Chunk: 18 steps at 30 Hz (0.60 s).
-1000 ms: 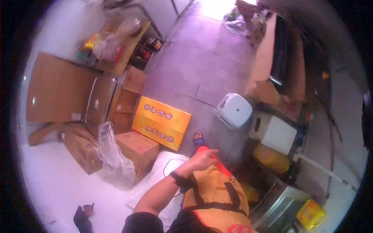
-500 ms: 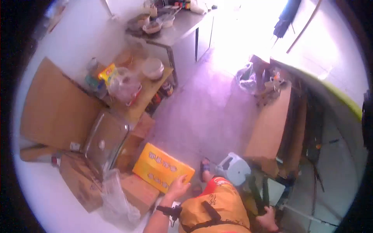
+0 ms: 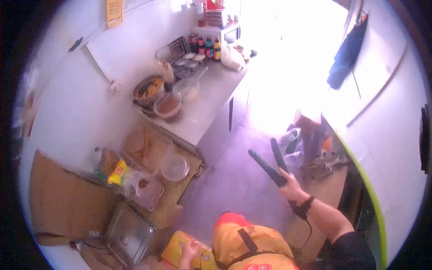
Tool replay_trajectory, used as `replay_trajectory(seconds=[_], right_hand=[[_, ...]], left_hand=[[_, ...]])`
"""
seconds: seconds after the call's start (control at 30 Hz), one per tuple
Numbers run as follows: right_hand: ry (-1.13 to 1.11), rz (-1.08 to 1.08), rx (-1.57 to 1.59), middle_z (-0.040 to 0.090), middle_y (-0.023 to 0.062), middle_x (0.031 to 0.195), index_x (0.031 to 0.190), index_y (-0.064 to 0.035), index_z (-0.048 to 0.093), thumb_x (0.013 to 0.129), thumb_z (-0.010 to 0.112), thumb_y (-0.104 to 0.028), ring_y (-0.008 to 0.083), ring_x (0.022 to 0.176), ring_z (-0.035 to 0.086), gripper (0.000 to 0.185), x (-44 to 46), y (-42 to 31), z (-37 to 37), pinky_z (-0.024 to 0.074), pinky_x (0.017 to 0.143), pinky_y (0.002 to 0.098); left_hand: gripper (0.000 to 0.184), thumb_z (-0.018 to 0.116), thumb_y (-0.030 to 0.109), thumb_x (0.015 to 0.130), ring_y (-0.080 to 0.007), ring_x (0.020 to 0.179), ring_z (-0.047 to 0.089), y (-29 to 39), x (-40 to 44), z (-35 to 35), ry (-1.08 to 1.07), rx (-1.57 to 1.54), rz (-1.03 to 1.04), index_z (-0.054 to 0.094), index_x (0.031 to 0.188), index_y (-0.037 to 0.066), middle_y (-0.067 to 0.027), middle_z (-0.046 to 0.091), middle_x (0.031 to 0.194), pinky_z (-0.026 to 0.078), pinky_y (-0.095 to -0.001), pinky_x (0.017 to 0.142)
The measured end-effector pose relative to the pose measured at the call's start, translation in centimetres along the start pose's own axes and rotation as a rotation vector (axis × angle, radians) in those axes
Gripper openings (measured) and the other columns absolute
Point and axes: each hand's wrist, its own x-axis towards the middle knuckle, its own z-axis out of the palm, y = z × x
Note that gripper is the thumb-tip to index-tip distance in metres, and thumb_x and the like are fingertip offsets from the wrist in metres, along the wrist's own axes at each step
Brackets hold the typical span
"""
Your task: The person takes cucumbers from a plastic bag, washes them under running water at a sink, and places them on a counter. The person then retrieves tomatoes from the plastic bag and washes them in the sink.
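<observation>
Two long dark green cucumbers (image 3: 266, 166) are gripped at one end by my right hand (image 3: 292, 188). They spread apart in a V, pointing away over the floor, and my right arm is stretched forward. My left hand (image 3: 191, 250) is low in the view, over a yellow cardboard box (image 3: 177, 245) with printing on it. Its fingers look loosely curled with a gap at the thumb, and nothing shows in them. Whether it touches the box is unclear. An orange-yellow apron (image 3: 252, 240) covers my front.
A metal-topped table (image 3: 198, 121) carries bowls, a pot and bottles. Nearer, a low wooden table (image 3: 182, 186) holds a white tub (image 3: 175, 168) and plastic bags. A metal tray (image 3: 130, 234) leans at lower left. Cardboard and bags (image 3: 292, 144) line the right side.
My right hand has risen from low beside my body to forward over the floor with the cucumbers. The view has tilted up, so the box and my left hand appear lower.
</observation>
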Motion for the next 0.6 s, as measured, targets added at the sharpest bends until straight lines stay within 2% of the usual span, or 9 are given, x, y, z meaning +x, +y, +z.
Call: replay_trajectory(seconds=[0.03, 0.13, 0.2, 0.3, 0.37, 0.5, 0.53, 0.57, 0.6], right_hand=[[0.01, -0.029, -0.083, 0.054, 0.0199, 0.113, 0.149, -0.0157, 0.042, 0.07, 0.068, -0.005, 0.0243, 0.077, 0.061, 0.084, 4.7, -1.1, -1.0, 0.0534, 0.069, 0.0347], [-0.108, 0.03, 0.125, 0.05, 0.0215, 0.117, 0.152, -0.0202, 0.035, 0.07, 0.069, -0.006, 0.0294, 0.089, 0.062, 0.09, 18.7, -6.7, -3.5, 0.0535, 0.077, 0.036], [0.03, -0.078, 0.051, 0.05, 0.0223, 0.114, 0.154, -0.0243, 0.031, 0.07, 0.071, -0.008, 0.0339, 0.101, 0.059, 0.094, 27.5, -10.4, -3.5, 0.052, 0.085, 0.0401], [0.103, -0.046, -0.126, 0.049, 0.0233, 0.116, 0.153, -0.0281, 0.03, 0.07, 0.072, -0.009, 0.0379, 0.109, 0.055, 0.095, 40.8, -14.7, -3.3, 0.0503, 0.089, 0.0436], [0.151, -0.179, -0.272, 0.05, 0.0243, 0.116, 0.152, -0.0292, 0.032, 0.072, 0.07, -0.009, 0.0401, 0.11, 0.055, 0.091, 50.3, -14.1, -1.6, 0.0502, 0.089, 0.0458], [0.011, -0.135, -0.413, 0.051, 0.0245, 0.117, 0.152, -0.0339, 0.032, 0.077, 0.064, -0.008, 0.0406, 0.109, 0.056, 0.085, 62.2, -16.5, -1.1, 0.0495, 0.091, 0.0461], [-0.054, -0.079, -0.354, 0.052, 0.0251, 0.118, 0.153, -0.032, 0.029, 0.08, 0.062, -0.007, 0.0397, 0.11, 0.057, 0.085, 63.7, -16.8, -1.4, 0.0495, 0.092, 0.0451], [-0.001, -0.114, -0.325, 0.053, 0.0258, 0.118, 0.154, -0.0292, 0.028, 0.081, 0.06, -0.006, 0.0398, 0.111, 0.056, 0.083, 65.3, -15.6, -0.6, 0.049, 0.093, 0.0461], [-0.011, -0.17, -0.239, 0.051, 0.0267, 0.118, 0.155, -0.0225, 0.022, 0.078, 0.063, -0.004, 0.0415, 0.113, 0.053, 0.089, 67.4, -14.1, 0.2, 0.0468, 0.093, 0.0492]], left_hand=[[0.047, 0.073, 0.024, 0.085, -0.0209, 0.088, 0.069, 2.9, 1.2, 0.4, 0.007, -0.009, 0.006, 0.06, 0.12, -0.004, -0.0166, 0.071, 0.095, 0.054, -0.0334, 0.079], [0.041, 0.071, 0.022, 0.087, -0.0219, 0.091, 0.069, 13.4, 3.2, 1.5, 0.068, -0.032, -0.022, 0.062, 0.117, -0.004, -0.0165, 0.071, 0.096, 0.054, -0.0333, 0.081], [0.044, 0.071, 0.019, 0.087, -0.0266, 0.092, 0.066, 16.4, 7.8, 2.2, 0.017, 0.041, -0.016, 0.059, 0.129, 0.011, -0.011, 0.069, 0.1, 0.054, -0.0387, 0.083], [0.045, 0.071, 0.019, 0.087, -0.0241, 0.091, 0.066, 17.5, 17.5, 4.9, -0.067, 0.059, 0.022, 0.058, 0.13, 0.009, -0.0104, 0.069, 0.099, 0.054, -0.0374, 0.082], [0.044, 0.069, 0.019, 0.088, -0.0226, 0.093, 0.065, 27.5, 20.9, 5.4, -0.106, 0.155, 0.006, 0.058, 0.129, 0.007, -0.011, 0.069, 0.1, 0.053, -0.0364, 0.083], [0.044, 0.068, 0.018, 0.089, -0.0225, 0.096, 0.065, 38.1, 27.6, 7.2, -0.209, 0.247, -0.048, 0.057, 0.13, 0.006, -0.0121, 0.068, 0.104, 0.053, -0.0364, 0.085], [0.043, 0.066, 0.017, 0.089, -0.0231, 0.099, 0.064, 40.0, 28.6, 7.2, -0.258, 0.223, -0.068, 0.057, 0.13, 0.005, -0.0128, 0.068, 0.107, 0.052, -0.0367, 0.087], [0.043, 0.065, 0.016, 0.09, -0.0237, 0.101, 0.064, 41.5, 29.5, 7.4, -0.326, 0.205, -0.09, 0.057, 0.13, 0.005, -0.0135, 0.067, 0.11, 0.051, -0.0369, 0.089], [0.042, 0.063, 0.014, 0.091, -0.0254, 0.103, 0.064, 40.7, 31.0, 7.6, -0.349, 0.181, 0.007, 0.056, 0.131, 0.003, -0.0143, 0.066, 0.114, 0.051, -0.0373, 0.091]])
